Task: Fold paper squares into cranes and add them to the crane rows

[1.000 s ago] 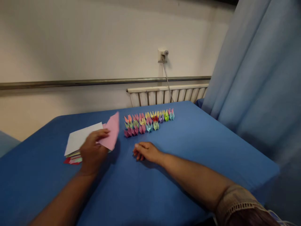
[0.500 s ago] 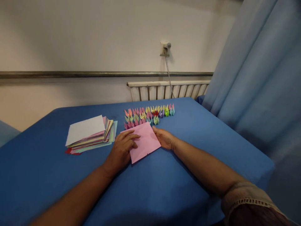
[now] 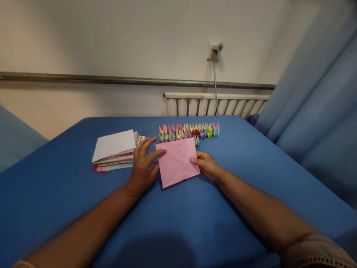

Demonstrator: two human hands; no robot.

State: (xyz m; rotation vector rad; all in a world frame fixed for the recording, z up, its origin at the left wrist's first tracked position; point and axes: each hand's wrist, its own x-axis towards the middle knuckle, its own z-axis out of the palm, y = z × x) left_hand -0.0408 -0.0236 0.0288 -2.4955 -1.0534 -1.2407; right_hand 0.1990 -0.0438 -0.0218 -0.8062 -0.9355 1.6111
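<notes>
A pink square of paper (image 3: 178,163) with faint creases is raised at a tilt above the blue-covered table. My right hand (image 3: 209,165) grips its right edge, thumb on the front and the other fingers behind. At the left edge is my left hand (image 3: 143,167), open with fingers spread. One of its fingers overlaps the paper's upper left corner; whether the thumb reaches behind is hidden. Beyond the paper stand rows of small folded paper cranes (image 3: 195,133) in many colours, the front ones partly covered by it.
Left of my left hand lies a stack of coloured paper (image 3: 114,156) topped by a white sheet. The blue table cover (image 3: 167,223) spreads around. Behind are a radiator (image 3: 228,97), a wall rail (image 3: 111,79) and a socket (image 3: 213,51) with a plugged-in cord. A blue curtain (image 3: 315,104) hangs at right.
The pink paper has turned and tilted up toward me. My left hand has drawn back from its face to the left edge; my right thumb now lies on its front. The view has shifted left.
</notes>
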